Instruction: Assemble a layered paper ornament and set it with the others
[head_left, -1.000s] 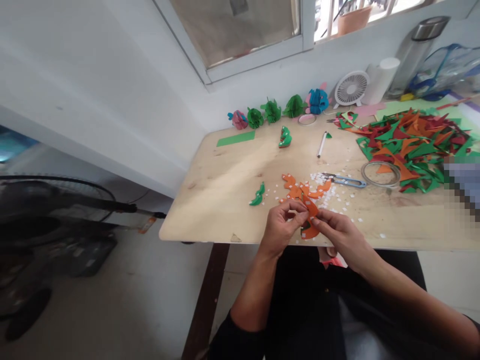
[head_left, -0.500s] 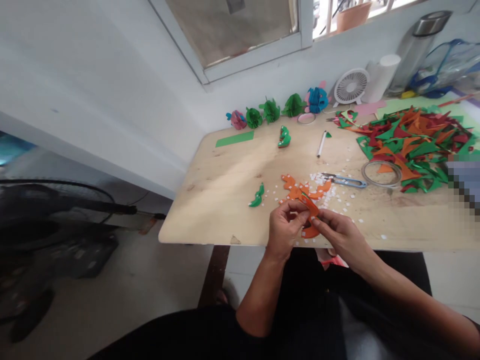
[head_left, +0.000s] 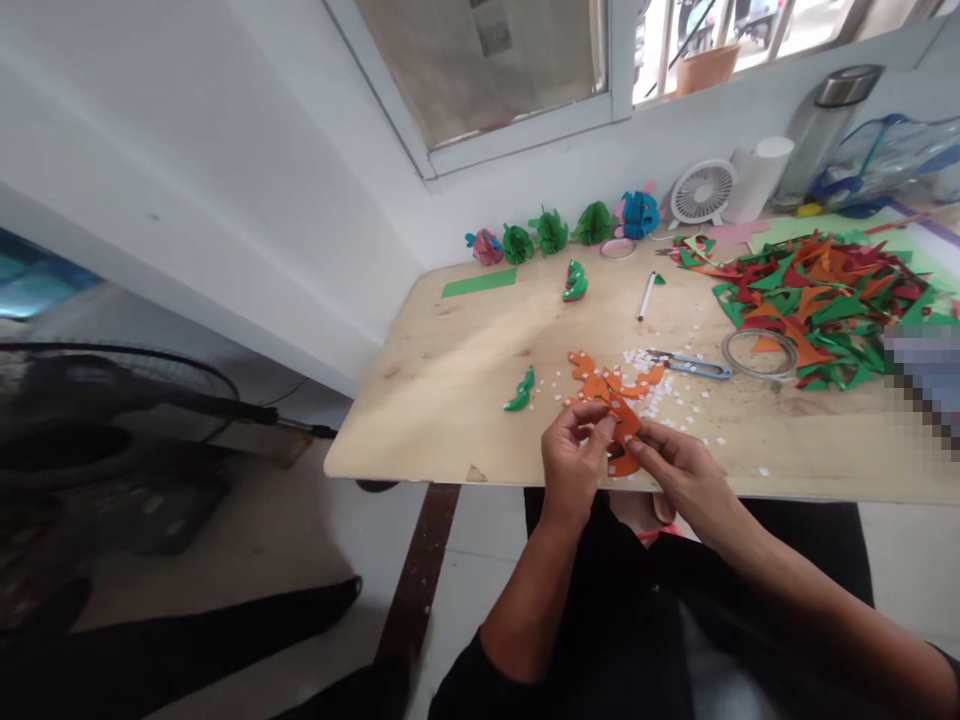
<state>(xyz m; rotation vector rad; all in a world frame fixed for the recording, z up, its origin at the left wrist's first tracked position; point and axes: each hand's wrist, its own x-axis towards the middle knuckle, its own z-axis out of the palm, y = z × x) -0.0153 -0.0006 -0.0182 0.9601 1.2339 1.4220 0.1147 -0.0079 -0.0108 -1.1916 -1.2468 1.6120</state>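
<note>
Close to the table's front edge, my left hand (head_left: 576, 455) and my right hand (head_left: 679, 462) pinch an orange paper cutout (head_left: 625, 424) between them. White squares dot its surface. Under and just behind it lie more orange cutouts (head_left: 592, 383), some bearing white squares too. Many small white squares (head_left: 664, 400) are scattered around. To the left of my hands rests a green curved cutout (head_left: 520, 388), and a small green cutout stack (head_left: 574, 281) sits farther back. Thread snips with a blue handle (head_left: 697, 367) lie behind my right hand.
A heap of red, orange and green paper scraps (head_left: 817, 305) covers the right side. Before it lies a tape roll (head_left: 759, 354). A white pen (head_left: 646, 296), green strip (head_left: 480, 283), folded paper figures (head_left: 551, 231) and small fan (head_left: 703, 193) stand or lie farther back.
The orange cutout in my hands has turned so its flat face shows more. My hands stay nearly in place. The camera view has shifted slightly, and a dark leg shape shows at lower left.
</note>
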